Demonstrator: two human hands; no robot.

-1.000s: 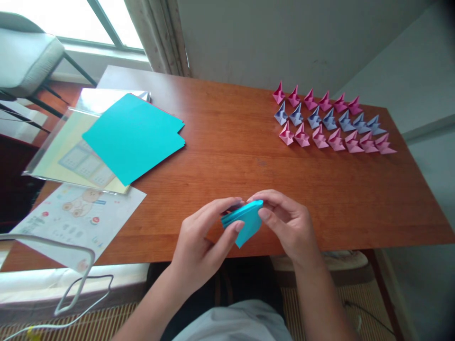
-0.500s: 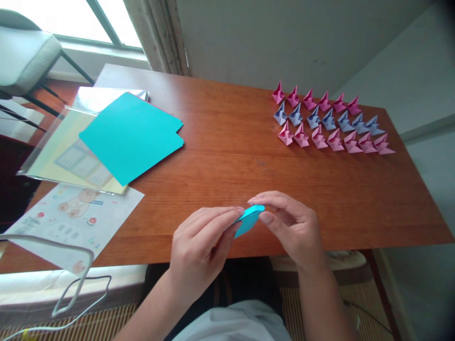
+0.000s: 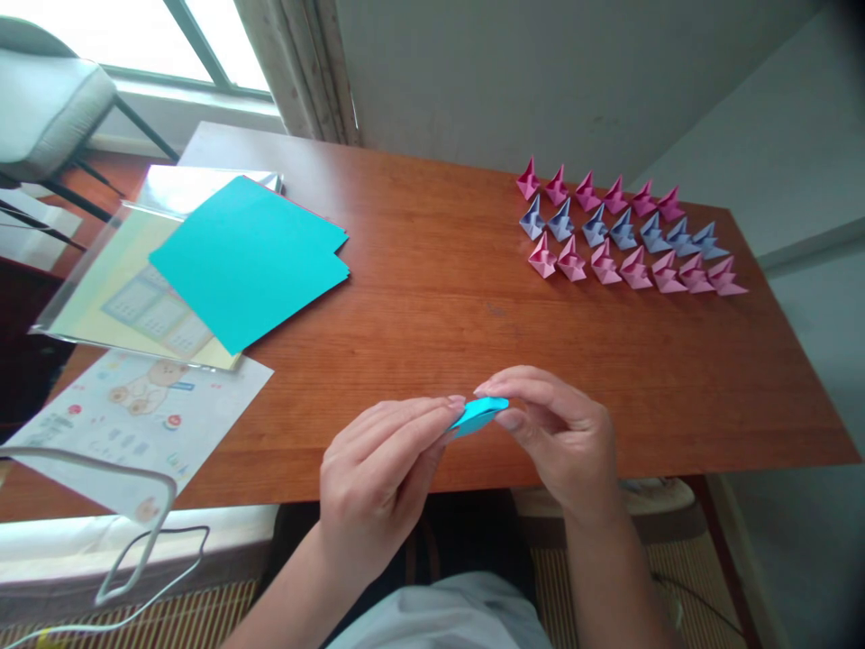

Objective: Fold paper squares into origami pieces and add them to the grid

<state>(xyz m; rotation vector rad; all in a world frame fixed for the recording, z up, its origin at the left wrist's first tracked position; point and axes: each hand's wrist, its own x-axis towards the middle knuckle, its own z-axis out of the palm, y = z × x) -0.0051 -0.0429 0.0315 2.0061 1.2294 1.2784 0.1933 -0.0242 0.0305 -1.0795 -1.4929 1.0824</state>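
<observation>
A small folded piece of turquoise paper (image 3: pixel 478 415) is held above the near edge of the table, tilted so that I see it almost edge-on. My left hand (image 3: pixel 388 478) pinches its left end between thumb and fingers. At the other end, the thumb and fingertips of my right hand (image 3: pixel 560 433) close around the paper's right tip. The fingers hide part of the folds. Flat turquoise sheets (image 3: pixel 250 261) lie at the left of the table.
Three rows of folded paper figures, dark pink (image 3: pixel 586 191), lavender (image 3: pixel 595 225) and light pink (image 3: pixel 605 262), stand at the back right of the wooden table (image 3: pixel 419 324). Under the sheets are clear packets (image 3: pixel 81 288). A bear-printed sheet (image 3: pixel 152 424) and a white cable (image 3: pixel 152 532) are front left.
The folded paper has tipped, so less of its flat face shows now. My left hand has shifted slightly left and down; my right hand has moved slightly right.
</observation>
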